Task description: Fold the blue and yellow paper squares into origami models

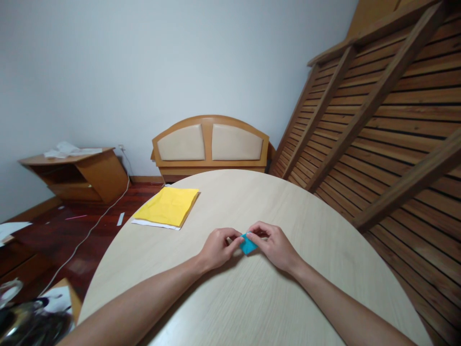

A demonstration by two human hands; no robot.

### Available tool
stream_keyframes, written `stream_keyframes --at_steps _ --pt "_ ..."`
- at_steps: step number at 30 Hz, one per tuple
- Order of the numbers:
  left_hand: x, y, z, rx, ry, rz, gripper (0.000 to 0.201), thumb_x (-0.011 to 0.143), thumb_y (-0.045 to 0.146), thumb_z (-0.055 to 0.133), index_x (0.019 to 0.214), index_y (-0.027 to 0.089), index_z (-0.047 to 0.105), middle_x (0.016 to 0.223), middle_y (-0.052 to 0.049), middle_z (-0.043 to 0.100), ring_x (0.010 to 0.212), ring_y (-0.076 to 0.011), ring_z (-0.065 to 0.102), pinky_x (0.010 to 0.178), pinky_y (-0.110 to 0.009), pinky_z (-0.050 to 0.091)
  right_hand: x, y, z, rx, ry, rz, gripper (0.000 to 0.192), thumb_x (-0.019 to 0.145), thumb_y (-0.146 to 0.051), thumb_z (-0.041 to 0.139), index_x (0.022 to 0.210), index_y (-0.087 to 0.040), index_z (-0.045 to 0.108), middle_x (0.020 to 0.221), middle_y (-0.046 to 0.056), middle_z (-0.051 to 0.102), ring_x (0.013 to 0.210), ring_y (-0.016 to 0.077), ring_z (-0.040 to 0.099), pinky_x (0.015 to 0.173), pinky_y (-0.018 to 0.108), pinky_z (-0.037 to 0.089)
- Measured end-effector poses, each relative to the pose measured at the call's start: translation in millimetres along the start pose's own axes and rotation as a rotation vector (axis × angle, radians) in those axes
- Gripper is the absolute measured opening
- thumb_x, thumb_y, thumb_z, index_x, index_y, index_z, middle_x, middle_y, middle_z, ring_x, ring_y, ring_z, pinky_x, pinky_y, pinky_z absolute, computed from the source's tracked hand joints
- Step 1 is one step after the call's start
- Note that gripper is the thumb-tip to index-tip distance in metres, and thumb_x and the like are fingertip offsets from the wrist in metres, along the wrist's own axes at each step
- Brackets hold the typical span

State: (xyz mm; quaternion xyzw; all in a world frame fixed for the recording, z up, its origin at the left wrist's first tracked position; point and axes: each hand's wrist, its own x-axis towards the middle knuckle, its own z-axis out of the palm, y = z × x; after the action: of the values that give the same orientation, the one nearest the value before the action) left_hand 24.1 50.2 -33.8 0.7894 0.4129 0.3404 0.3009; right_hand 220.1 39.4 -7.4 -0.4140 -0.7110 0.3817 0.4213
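Note:
A small folded piece of blue paper (248,246) is held between my two hands, just over the table. My left hand (220,247) pinches its left edge between thumb and fingers. On the other side, my right hand (275,245) is closed on the upper right edge, with its thumb lying along the paper. The fingertips hide part of the paper's top, so its exact folds cannot be made out.
The round, pale wooden table (288,302) lies under both forearms. Yellow paper sheets (169,206) rest on white ones at the table's left. A slatted wooden frame (389,105) leans at the right, and a headboard (211,142) stands beyond the table.

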Motion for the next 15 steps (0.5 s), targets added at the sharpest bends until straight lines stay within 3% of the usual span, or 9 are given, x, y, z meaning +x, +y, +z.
stream_keyframes --at_steps 8,15 --pt "-2.1 2.5 -5.0 0.149 -0.008 0.084 0.029 0.094 0.033 0.052 0.087 0.016 0.073 0.075 -0.004 0.070 0.061 -0.0122 0.056 0.059 -0.021 0.039 -0.4 1.7 -0.5 -0.067 -0.024 -0.029 0.019 0.090 -0.036 0.064 0.083 -0.018 0.069 0.081 0.003 0.072 0.076 0.0180 0.067 0.070 0.028 0.052" --pt "1.3 0.7 -1.5 0.068 0.000 -0.041 0.029 0.091 0.038 0.056 0.084 0.015 0.072 0.071 -0.002 0.069 0.057 -0.0109 0.055 0.056 -0.020 0.039 0.9 0.8 -3.8 -0.083 0.077 -0.056 0.021 0.091 -0.036 0.061 0.083 -0.018 0.068 0.081 0.003 0.070 0.076 0.0180 0.066 0.072 0.029 0.051"
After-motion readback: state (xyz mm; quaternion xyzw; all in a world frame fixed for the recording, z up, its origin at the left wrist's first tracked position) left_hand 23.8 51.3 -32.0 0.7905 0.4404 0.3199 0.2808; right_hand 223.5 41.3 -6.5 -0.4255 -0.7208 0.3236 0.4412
